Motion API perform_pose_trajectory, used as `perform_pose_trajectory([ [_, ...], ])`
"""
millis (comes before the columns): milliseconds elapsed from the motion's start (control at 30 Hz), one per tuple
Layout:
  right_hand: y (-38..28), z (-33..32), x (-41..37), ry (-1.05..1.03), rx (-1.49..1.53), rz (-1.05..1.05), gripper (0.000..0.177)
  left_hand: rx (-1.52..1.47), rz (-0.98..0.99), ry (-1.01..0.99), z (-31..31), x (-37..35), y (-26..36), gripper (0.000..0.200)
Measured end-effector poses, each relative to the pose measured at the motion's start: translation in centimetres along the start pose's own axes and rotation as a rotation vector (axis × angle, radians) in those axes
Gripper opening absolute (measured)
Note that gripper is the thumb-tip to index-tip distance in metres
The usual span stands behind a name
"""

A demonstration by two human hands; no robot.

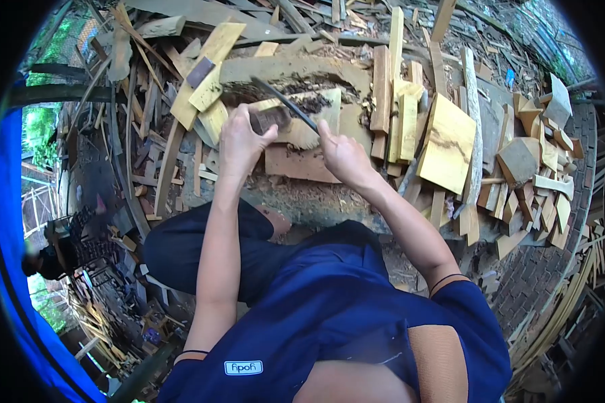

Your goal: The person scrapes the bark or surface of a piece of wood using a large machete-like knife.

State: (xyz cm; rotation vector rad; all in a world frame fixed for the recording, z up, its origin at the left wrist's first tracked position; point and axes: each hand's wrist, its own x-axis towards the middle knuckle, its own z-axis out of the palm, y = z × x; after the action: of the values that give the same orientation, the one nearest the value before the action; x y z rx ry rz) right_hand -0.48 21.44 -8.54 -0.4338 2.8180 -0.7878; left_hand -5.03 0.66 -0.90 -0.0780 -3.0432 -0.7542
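My left hand grips a small dark brown wooden block between thumb and fingers, steadying it over a pale board. In my right hand is a long, narrow dark file, its handle end hidden in my fist. The file slants up and to the left, passing just beyond the block, with its tip past my left fingers. Dark shavings lie on the pale board. Nearest to me, below that board, is a reddish-brown wooden block.
Stacked wood pieces and a broad yellow board stand on the right. More yellow offcuts lie on the left, one bearing a small purple-brown piece. Scrap wood surrounds the work spot. A blue sheet hangs at far left.
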Motion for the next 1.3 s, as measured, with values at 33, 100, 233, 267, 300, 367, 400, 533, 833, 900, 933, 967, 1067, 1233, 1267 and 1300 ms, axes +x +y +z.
perform_pose_trajectory([
  [33,-1.2,-1.3,0.0,0.018,0.093,-0.001,0.041,0.004,-0.012,-0.015,-0.1,0.1,0.4,0.047],
  [100,-3.4,-3.6,-0.4,0.076,0.171,-0.003,0.031,0.011,-0.033,-0.029,0.0,-0.1,0.4,0.047],
  [233,-3.3,-0.7,-0.6,0.107,0.175,-0.002,0.022,0.027,-0.047,-0.015,0.0,0.2,0.0,0.045],
  [267,-2.5,1.1,-0.5,0.031,0.063,0.042,0.024,0.018,-0.064,-0.014,-0.1,0.2,0.0,0.045],
  [300,-0.6,1.8,0.4,-0.095,0.212,0.13,0.04,-0.052,-0.063,-0.01,-0.3,0.1,-0.1,0.045],
  [367,1.2,2.7,0.6,-0.067,0.148,0.094,0.035,-0.041,-0.016,0.017,-0.5,0.2,-0.5,0.046],
  [400,1.2,2.5,-0.1,0.005,0.113,0.012,0.034,-0.042,0.013,0.031,-0.3,0.0,-0.6,0.046],
  [533,-3.5,-4.2,-0.8,-0.042,0.139,0.054,0.04,-0.013,-0.021,0.004,-0.5,-0.1,-0.1,0.047],
  [833,0.6,1.0,0.4,-0.036,0.122,0.066,0.033,-0.009,0.083,0.069,0.3,0.3,-0.9,0.047],
  [900,-1.9,-2.4,-0.8,-0.066,0.217,0.08,0.03,0.0,0.014,0.039,0.6,-0.3,-0.5,0.048],
  [933,-2.7,-3.5,-0.6,-0.056,0.298,0.072,0.027,-0.011,0.029,0.031,0.5,-0.2,-0.4,0.048],
  [967,-3.2,-3.4,-1.0,0.084,0.282,0.004,0.023,0.002,0.007,0.024,0.3,0.1,0.0,0.048],
  [1067,-4.5,-3.9,-1.2,0.119,0.334,-0.009,0.023,0.019,-0.001,0.017,-0.1,-0.1,-0.2,0.048],
  [1233,-1.9,0.1,0.1,0.061,0.197,0.012,0.028,0.039,0.004,0.034,0.1,0.0,-0.2,0.048],
  [1267,-1.8,0.0,0.1,0.065,0.204,0.024,0.028,0.042,0.012,0.023,0.1,0.1,0.0,0.048],
  [1300,-2.2,-0.9,-0.1,0.061,0.207,0.015,0.028,0.048,0.02,0.016,0.2,0.1,0.3,0.048],
])
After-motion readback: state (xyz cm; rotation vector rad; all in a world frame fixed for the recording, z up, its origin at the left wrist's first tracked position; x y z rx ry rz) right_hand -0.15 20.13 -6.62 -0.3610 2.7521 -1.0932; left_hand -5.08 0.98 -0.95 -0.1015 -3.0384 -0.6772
